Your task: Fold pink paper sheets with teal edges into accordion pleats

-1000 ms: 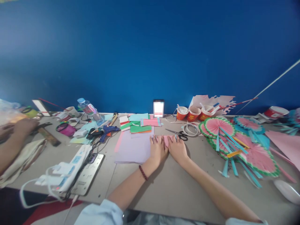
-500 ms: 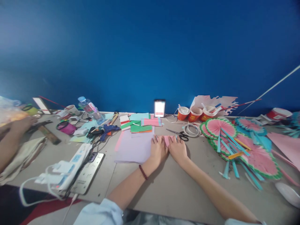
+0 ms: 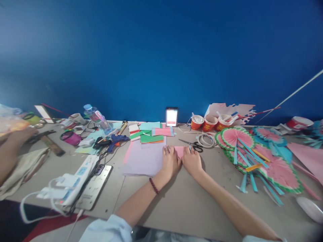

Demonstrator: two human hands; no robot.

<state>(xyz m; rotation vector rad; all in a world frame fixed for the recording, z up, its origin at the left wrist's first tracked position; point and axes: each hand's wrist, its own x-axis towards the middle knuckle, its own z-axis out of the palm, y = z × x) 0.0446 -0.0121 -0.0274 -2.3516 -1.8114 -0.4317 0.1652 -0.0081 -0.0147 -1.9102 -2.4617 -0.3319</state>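
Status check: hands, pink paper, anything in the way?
Left hand and right hand on pink paper. Paper partly covered by both. Scissors close, just beyond right hand.

A plastic bottle (image 3: 97,117) is standing near the blue wall (image 3: 161,60); a smartphone (image 3: 95,188) is lying beside a white power strip (image 3: 83,171); at left, a hammer (image 3: 53,146) is resting near a beige cloth (image 3: 24,173), possibly a bag.

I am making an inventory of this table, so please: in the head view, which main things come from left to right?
Hammer, bottle, green paper, left hand, pink paper, right hand, paper fans.
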